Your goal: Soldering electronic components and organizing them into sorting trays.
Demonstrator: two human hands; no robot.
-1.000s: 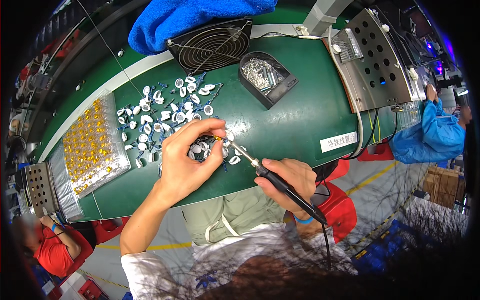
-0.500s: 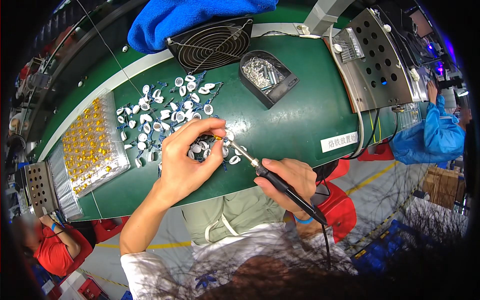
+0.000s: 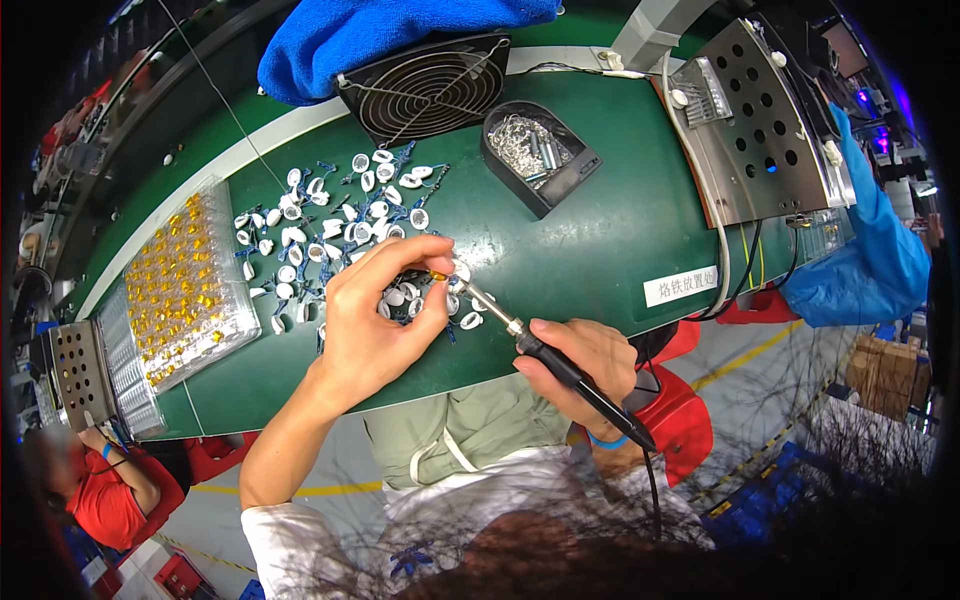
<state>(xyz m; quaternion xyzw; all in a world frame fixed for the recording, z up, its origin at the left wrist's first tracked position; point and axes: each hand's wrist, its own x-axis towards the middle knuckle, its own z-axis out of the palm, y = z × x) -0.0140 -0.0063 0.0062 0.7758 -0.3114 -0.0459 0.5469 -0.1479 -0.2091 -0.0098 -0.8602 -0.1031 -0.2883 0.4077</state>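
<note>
My left hand (image 3: 370,320) is closed in a pinch, thumb and forefinger gripping a small gold-coloured piece (image 3: 438,276). My right hand (image 3: 590,362) is wrapped round the black handle of a soldering iron (image 3: 604,404). The iron's metal tip points up and left, close beside the gold piece; whether they touch is too small to tell. Around and beyond my left hand lie many small white oval parts (image 3: 418,218) with blue wires. Some of them are partly hidden behind my left fingers.
A clear plastic tray of gold pieces (image 3: 243,318) lies at left. Beyond my hands stand a black fan (image 3: 430,95), a blue towel (image 3: 400,40) and a black bin (image 3: 548,200) of small metal parts. A perforated metal box (image 3: 735,180) stands at right. Co-workers sit at both sides.
Both my hands keep nearly the same pose, with the iron's tip still by the gold piece. At right, the co-worker in blue has shifted, an arm now stretched farther up.
</note>
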